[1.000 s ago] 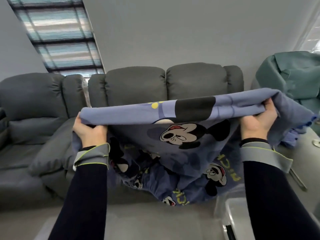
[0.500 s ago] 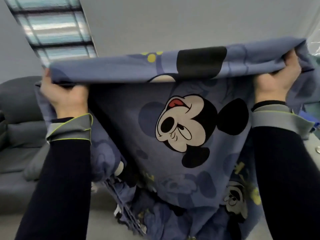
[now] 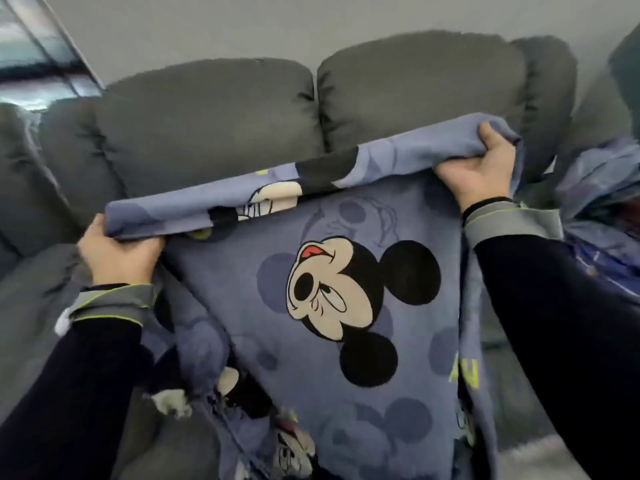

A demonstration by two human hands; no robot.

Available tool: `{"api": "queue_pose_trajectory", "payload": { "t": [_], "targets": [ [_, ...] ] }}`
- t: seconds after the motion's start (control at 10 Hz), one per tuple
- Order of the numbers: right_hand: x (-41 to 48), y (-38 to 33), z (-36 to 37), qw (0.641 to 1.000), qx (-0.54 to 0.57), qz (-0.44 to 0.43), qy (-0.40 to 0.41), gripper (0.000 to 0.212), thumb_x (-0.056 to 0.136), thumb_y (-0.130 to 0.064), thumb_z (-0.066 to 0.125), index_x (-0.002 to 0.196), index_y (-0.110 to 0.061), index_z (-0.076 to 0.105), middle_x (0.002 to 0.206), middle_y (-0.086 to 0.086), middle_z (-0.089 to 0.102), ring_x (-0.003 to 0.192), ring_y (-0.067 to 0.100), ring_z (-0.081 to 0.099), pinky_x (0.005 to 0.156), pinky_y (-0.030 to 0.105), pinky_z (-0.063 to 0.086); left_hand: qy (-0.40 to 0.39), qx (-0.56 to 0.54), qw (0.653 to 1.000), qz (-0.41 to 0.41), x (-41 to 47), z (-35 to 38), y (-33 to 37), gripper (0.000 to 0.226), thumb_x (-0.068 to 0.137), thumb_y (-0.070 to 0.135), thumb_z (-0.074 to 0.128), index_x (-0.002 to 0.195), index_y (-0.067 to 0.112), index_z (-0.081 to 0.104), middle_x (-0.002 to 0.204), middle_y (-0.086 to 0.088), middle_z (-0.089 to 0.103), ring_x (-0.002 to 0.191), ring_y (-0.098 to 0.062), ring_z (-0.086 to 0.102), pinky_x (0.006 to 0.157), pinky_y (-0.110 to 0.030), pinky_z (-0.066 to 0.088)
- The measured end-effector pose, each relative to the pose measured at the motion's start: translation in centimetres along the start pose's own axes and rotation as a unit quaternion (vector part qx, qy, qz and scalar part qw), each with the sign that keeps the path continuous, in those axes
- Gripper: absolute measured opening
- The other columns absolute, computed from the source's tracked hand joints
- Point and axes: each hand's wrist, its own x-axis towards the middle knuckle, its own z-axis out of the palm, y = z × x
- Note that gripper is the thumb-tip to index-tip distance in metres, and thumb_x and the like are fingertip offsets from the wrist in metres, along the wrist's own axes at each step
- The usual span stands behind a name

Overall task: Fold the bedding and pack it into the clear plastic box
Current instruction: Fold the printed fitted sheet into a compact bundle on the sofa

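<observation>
Whereas half a second ago the Mickey Mouse sheet was raised high, the head view now shows it lowered in front of the grey sofa. The left hand and right hand each curl tightly round its rolled top edge, with the cloth hanging below them. Shaken out, it looks ready for a first fold; the clear box is out of sight.
</observation>
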Motion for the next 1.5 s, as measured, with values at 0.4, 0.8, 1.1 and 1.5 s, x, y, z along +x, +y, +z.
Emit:
{"api": "queue_pose_trajectory", "payload": {
  "t": [0.4, 0.8, 1.1, 1.5],
  "targets": [
    [1.9, 9.2, -34.2, 0.932, -0.180, 0.202, 0.240, 0.014, 0.083, -0.014, 0.063, 0.094, -0.012, 0.071, 0.086, 0.010, 0.075, 0.078, 0.024, 0.072, 0.074, 0.035, 0.059, 0.044, -0.184, 0.772, -0.607, -5.5, 3.7, -36.4, 0.028, 0.083, 0.047, 0.062, 0.091, 0.021, 0.057, 0.097, -0.005, 0.056, 0.100, -0.022, 0.055, 0.103, -0.048, 0.038],
    [0.1, 4.3, -48.1, 0.633, -0.661, -0.032, 0.401, 0.028, 0.084, -0.004, 0.053, 0.108, -0.010, 0.065, 0.108, 0.019, 0.058, 0.100, 0.035, 0.055, 0.084, 0.026, 0.045, -0.169, -0.098, 0.713, -0.673, -17.7, 28.5, -37.7, 0.031, 0.091, 0.026, 0.057, 0.116, 0.009, 0.065, 0.104, -0.013, 0.073, 0.099, -0.025, 0.067, 0.097, -0.040, 0.049],
    [11.7, -4.4, -46.8, 0.752, -0.605, 0.166, 0.203, 0.017, 0.083, 0.003, 0.065, 0.079, -0.013, 0.063, 0.061, -0.012, 0.064, 0.055, -0.002, 0.054, 0.063, 0.025, 0.046, -0.210, -0.197, 0.786, -0.547, -13.2, 36.9, -33.9, 0.035, 0.094, 0.019, 0.038, 0.090, 0.008, 0.071, 0.092, -0.008, 0.071, 0.098, -0.020, 0.062, 0.100, -0.033, 0.043],
    [15.2, -10.6, -47.6, 0.694, -0.637, 0.227, 0.249, 0.030, 0.087, -0.039, 0.064, 0.068, -0.016, 0.062, 0.069, -0.003, 0.060, 0.064, 0.007, 0.053, 0.063, 0.023, 0.046, -0.220, 0.045, 0.684, -0.694, -21.5, 37.5, -37.6, 0.036, 0.093, 0.026, 0.055, 0.122, 0.005, 0.062, 0.104, -0.014, 0.073, 0.082, -0.025, 0.073, 0.059, -0.034, 0.059]
  ]
}}
